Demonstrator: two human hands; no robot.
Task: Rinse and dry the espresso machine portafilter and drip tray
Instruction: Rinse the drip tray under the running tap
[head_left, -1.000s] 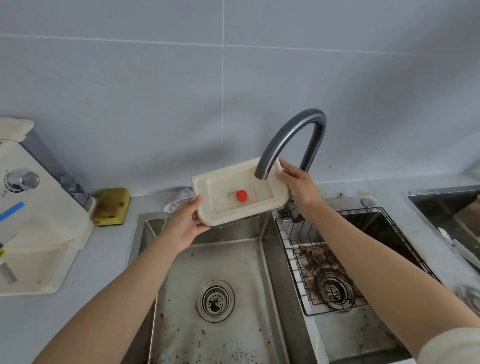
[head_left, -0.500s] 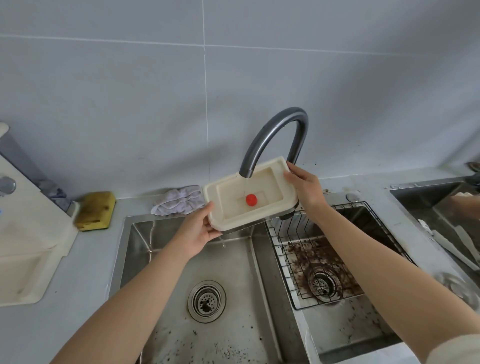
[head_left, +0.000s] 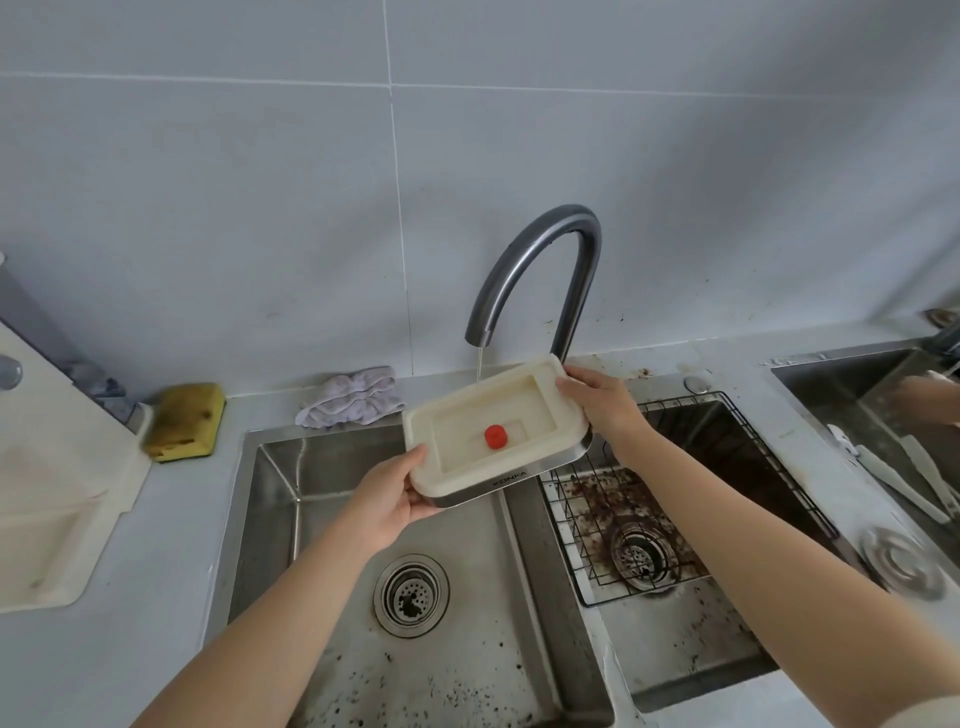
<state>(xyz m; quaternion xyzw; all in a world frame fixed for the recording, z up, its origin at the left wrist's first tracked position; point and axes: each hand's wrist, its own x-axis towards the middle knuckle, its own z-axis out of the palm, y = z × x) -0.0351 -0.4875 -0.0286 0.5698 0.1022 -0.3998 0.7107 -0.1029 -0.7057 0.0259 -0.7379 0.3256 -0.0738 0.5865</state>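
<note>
As water runs, drip tray (head_left: 496, 434) gripped between left hand (head_left: 392, 499), right hand (head_left: 602, 402).

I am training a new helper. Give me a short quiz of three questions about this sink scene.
1. True or false: water runs from the faucet.
2. Look at the left hand and the right hand. Which grips the tray? A left only; B right only; C both.
3. Fill in: the knob inside the tray is ___ in colour.
Key: 1 true; 2 C; 3 red.
</note>
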